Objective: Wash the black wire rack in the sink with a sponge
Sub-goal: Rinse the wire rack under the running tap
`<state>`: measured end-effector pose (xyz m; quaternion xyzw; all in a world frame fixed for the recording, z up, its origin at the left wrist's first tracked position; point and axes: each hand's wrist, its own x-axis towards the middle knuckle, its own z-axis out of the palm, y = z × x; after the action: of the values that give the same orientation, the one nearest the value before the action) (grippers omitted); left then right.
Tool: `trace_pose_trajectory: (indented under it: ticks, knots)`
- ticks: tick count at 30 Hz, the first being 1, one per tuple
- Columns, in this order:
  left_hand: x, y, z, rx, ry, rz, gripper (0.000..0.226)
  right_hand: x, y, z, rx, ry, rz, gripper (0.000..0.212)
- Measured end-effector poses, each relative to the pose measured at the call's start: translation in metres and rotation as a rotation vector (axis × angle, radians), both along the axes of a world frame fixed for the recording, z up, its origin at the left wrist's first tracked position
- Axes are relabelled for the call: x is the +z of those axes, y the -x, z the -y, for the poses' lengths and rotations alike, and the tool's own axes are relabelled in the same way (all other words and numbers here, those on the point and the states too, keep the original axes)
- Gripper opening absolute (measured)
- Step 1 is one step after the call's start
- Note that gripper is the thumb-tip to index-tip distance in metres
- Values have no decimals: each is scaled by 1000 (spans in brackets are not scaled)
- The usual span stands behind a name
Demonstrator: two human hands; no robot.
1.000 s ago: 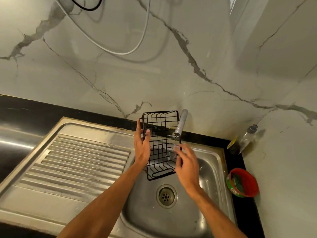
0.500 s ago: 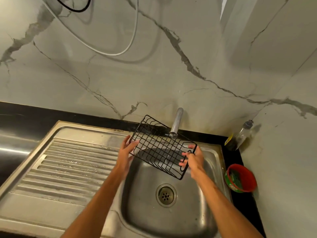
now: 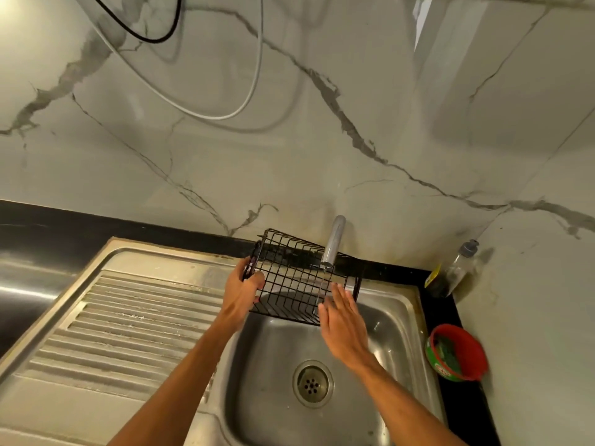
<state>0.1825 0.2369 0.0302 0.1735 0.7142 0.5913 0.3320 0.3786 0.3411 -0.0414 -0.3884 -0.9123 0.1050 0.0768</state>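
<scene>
The black wire rack point(image 3: 289, 278) hangs over the far side of the steel sink point(image 3: 399, 320), tilted, right under the grey tap point(image 3: 333, 244). A thin stream of water runs from the tap onto it. My left hand point(image 3: 243, 292) grips the rack's left end. With its fingers straight, my right hand point(image 3: 343, 321) lies flat against the rack's near right corner. No sponge shows in either hand.
A ribbed drainboard point(image 3: 122, 323) lies left of the basin and the drain point(image 3: 312, 383) sits at the basin's bottom. A red tub point(image 3: 457, 352) with something green inside and a clear soap bottle point(image 3: 457, 268) stand on the black counter at right. Marble wall behind.
The rack has swung from slanting to nearly level under the tap. My right hand has let go of its right end and now lies flat against it. My left hand has closed on the left end.
</scene>
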Motion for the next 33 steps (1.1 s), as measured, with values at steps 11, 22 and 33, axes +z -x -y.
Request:
trace_pose_trajectory:
  ticks: [11,22,33]
  knots:
    - [-5,1,-1,73,-21,-56,55,35,20,17,-120,624,-51,64]
    - [-29,-27,4,119,-88,149,35,26,12,9,-116,544,-257,51]
    - [-53,-42,-5,107,-162,299,46,33,14,1,41,255,-8,69]
